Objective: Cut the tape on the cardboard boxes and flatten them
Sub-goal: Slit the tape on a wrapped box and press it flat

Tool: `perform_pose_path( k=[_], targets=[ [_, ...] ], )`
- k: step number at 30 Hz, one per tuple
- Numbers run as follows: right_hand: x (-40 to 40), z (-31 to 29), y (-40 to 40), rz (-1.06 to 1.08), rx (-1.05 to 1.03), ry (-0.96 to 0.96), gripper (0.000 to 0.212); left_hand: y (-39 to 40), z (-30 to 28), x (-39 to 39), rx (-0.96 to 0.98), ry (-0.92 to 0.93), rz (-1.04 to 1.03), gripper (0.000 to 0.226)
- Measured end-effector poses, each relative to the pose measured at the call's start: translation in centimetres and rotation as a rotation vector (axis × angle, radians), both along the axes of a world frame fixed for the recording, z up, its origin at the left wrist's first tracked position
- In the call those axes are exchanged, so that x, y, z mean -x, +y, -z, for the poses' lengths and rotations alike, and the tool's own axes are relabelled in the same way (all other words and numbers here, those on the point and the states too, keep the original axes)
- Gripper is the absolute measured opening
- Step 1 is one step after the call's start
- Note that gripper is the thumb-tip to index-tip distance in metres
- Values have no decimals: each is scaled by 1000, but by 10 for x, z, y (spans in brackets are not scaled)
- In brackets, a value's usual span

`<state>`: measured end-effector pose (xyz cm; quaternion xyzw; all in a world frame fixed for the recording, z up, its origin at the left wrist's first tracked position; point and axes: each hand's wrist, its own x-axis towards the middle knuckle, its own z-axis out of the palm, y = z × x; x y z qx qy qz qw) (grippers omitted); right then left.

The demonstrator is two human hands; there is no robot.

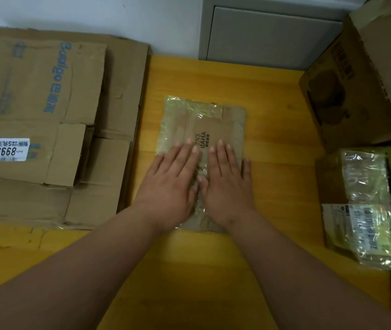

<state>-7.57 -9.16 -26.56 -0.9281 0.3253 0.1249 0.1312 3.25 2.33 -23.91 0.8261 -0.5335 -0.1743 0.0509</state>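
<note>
A small flattened cardboard box (223, 120) wrapped in clear tape, with black print on it, lies in the middle of the yellow wooden table (273, 129). My left hand (173, 184) and my right hand (227, 184) rest palm down side by side on its near half, fingers spread, pressing it flat. Neither hand holds anything. No cutting tool is in view.
A stack of flattened cardboard boxes (47, 129) with blue print and a white label covers the table's left side. At the right stand a large upright box (365, 86) and a smaller tape-wrapped box (363, 206). A grey panel (273, 36) sits in the wall behind.
</note>
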Motion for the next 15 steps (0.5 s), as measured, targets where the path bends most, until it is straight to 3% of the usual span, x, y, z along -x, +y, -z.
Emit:
perform_pose_path(
  k=[2, 5, 11, 15],
  targets=[
    [2, -4, 2, 31, -17, -18, 68, 15, 11, 10, -140, 10, -19, 62],
    [22, -10, 23, 17, 36, -76, 68, 17, 21, 7, -140, 25, -36, 62],
    [42, -3, 43, -39, -36, 31, 71, 12, 19, 4, -210, 38, -18, 63],
    [40, -8, 39, -47, -73, 54, 74, 12, 6, 14, -207, 40, -201, 76]
  ],
)
